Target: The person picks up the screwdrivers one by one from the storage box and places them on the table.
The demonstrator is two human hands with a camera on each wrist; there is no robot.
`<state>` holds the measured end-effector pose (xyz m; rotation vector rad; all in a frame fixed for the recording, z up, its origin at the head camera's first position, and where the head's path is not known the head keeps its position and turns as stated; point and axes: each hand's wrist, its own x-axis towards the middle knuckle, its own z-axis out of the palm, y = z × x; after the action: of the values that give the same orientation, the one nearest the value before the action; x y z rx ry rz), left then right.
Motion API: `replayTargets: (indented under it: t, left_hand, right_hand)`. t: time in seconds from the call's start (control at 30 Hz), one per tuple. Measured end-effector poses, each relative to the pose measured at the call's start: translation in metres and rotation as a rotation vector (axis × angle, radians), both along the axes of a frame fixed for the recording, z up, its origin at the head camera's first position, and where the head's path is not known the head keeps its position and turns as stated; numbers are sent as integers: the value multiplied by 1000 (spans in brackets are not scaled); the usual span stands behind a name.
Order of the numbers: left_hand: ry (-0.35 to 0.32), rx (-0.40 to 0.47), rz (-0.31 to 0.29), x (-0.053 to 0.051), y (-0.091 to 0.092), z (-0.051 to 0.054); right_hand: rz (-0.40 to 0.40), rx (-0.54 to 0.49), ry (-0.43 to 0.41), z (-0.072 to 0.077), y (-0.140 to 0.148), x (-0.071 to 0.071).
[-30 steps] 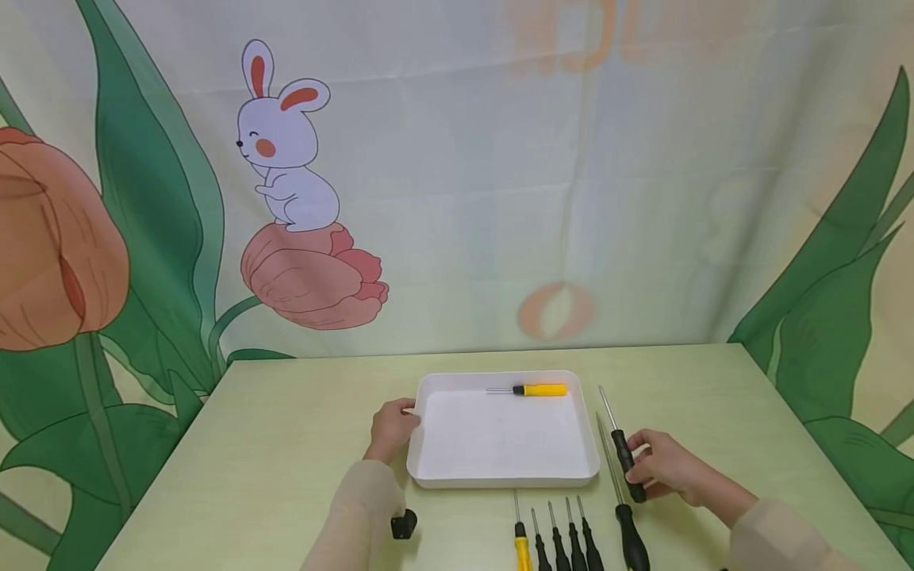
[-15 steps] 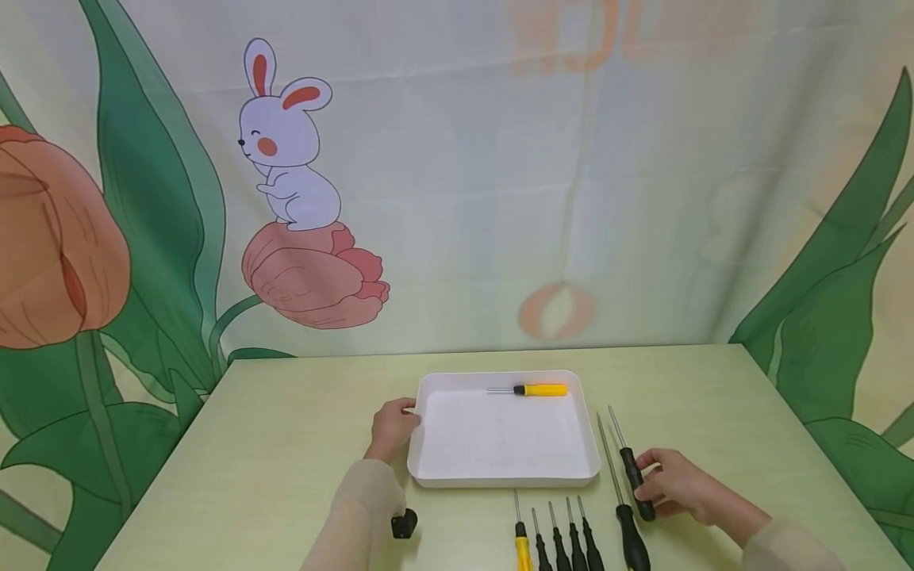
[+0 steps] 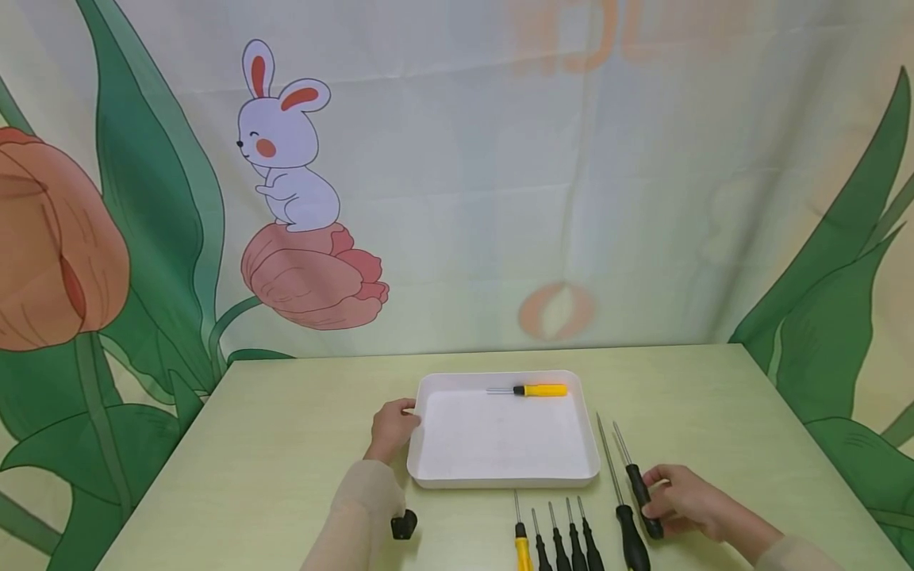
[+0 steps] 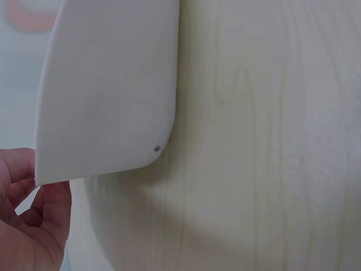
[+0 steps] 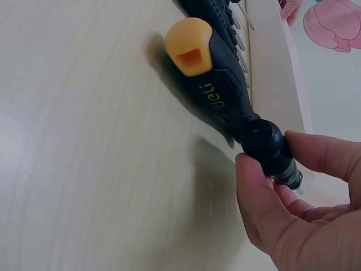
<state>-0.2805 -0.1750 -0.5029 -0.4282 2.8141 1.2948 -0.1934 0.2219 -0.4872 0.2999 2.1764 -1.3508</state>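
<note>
In the head view my right hand [image 3: 689, 500] pinches the handle of a black screwdriver [image 3: 645, 500], its shaft pointing away from me. The right wrist view shows thumb and fingers around that dark handle [image 5: 264, 145]. Just to its left lies a longer black screwdriver [image 3: 632, 539]; its orange end cap [image 5: 190, 48] shows in the right wrist view. My left hand [image 3: 391, 430] grips the left side of a white tray [image 3: 500, 482], pinching its edge between fingers and thumb in the left wrist view. One yellow-handled screwdriver [image 3: 543, 390] lies inside the tray, near its far side.
In front of the tray, a second yellow screwdriver [image 3: 524, 547] and several small black screwdrivers [image 3: 574, 547] lie in a row on the pale wooden table [image 3: 286, 444]. A printed cloth [image 3: 457, 198] hangs behind the table's far edge.
My right hand has moved toward me and slightly right with the black screwdriver, away from the tray's right side. The left hand and the tray have stayed put.
</note>
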Motion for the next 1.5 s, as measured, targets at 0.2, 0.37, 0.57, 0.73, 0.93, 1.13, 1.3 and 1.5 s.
replayTargets:
  t: [0.2,0.37,0.57,0.73,0.93,1.13,1.3,1.5]
  left_hand:
    - [-7,6,2,0,0,0]
    - [-12,6,6,0,0,-1]
    - [-16,12,12,-1,1,-2]
    - [-13,11,17,-1,1,-2]
    - [-14,15,11,-1,1,-2]
    - [-13,14,1,-1,0,-3]
    - [-11,17,1,-1,1,-1]
    - [-10,11,2,1,1,0]
  right_hand:
    - [8,-13,-10,-2,2,6]
    - [-4,6,-39,-4,4,8]
    - [-6,21,-54,-6,4,11]
    - [3,39,-102,-7,5,10]
    - [8,54,-136,-9,6,9]
    - [7,58,-149,-10,4,11]
    - [1,71,-131,-10,3,15]
    - [-14,79,-76,-12,0,20]
